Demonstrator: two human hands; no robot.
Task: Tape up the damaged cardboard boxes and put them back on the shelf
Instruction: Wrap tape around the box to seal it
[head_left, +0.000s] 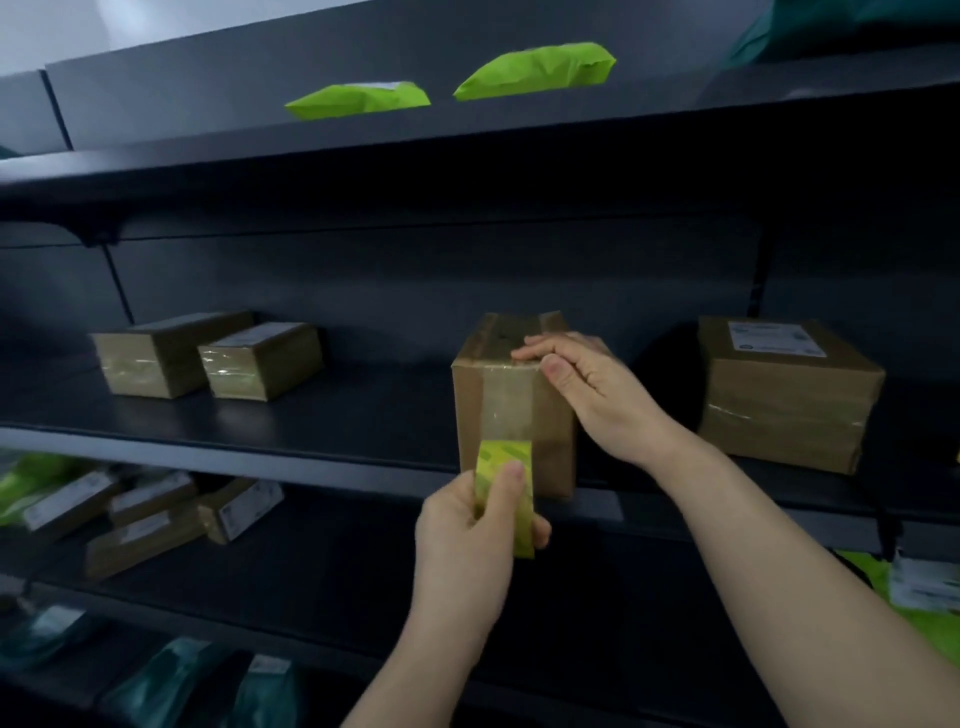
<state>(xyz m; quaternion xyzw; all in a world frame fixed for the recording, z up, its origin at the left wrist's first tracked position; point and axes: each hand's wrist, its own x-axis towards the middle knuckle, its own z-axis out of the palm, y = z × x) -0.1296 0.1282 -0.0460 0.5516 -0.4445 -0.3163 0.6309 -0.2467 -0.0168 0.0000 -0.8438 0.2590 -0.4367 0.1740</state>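
Closest, the left hand (467, 530) grips a yellow-green tape roll (506, 488) at the dark shelf's (260, 452) front edge. Two small boxes (150, 358) sit far left on the shelf. At its middle stands an upright cardboard box (550, 431), clear tape running up its front. The right hand (597, 384) lies on the box top with fingers relaxed, thumb pressing the tape. A larger box (784, 395) sits to the right.
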